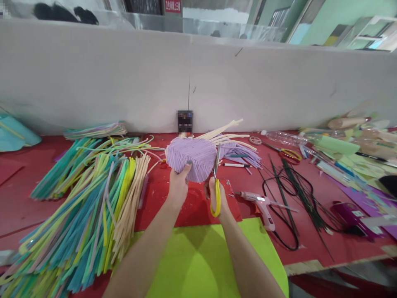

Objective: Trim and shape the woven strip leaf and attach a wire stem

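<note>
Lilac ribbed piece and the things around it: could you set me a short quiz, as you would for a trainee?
1. Which hand holds the scissors beside the lilac ribbed piece?
2. True or false: the pink glue gun lies to the right of that piece.
3. Fill in: the sheet at the picture's bottom centre is coloured ____.

Key: 1. The right hand. 2. True. 3. Yellow-green.

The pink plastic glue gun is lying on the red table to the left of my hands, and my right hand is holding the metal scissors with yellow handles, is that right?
One thing is off: the head view shows the pink plastic glue gun on the red table to the right of your hands. Your right hand does hold the metal scissors with yellow handles.
</note>
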### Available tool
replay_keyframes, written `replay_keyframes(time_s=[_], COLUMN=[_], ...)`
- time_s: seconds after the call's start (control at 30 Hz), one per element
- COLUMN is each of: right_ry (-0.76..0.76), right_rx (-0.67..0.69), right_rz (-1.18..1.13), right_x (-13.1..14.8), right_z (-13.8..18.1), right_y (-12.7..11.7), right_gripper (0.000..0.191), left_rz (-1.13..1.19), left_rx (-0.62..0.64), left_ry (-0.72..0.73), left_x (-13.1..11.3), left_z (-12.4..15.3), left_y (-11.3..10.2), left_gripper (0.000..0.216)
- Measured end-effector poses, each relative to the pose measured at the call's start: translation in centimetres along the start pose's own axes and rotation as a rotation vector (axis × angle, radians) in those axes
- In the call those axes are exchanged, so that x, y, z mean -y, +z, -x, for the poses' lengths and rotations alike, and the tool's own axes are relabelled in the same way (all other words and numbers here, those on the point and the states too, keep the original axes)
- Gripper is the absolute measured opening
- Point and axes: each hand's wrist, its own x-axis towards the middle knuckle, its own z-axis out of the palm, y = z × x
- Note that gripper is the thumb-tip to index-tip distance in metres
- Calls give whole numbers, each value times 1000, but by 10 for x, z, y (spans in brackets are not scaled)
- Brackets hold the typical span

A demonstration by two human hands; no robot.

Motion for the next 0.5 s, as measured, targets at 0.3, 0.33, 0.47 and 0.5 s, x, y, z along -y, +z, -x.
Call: replay_keyframes(time_s=[0.3,0.33,0.47,0.5], right_ry=[13,32,104,110], right_rx=[-23,-21,-20,-22], right_rz=[-35,-62,-143,-145], right_x=[-14,-15,-13,-13], right_z=[-1,-2,-2,-2], right_y=[-1,-1,1,1], right_gripper=[54,54,54,54], left_rz=[-24,-27,-34,-32], left_rx=[-3,-5,-5,-6], left_ry=[9,14,20,21], left_x=[1,0,0,0], left_z=[5,6,5,5], left_y=[2,2,2,2], left_gripper=[40,41,43,43])
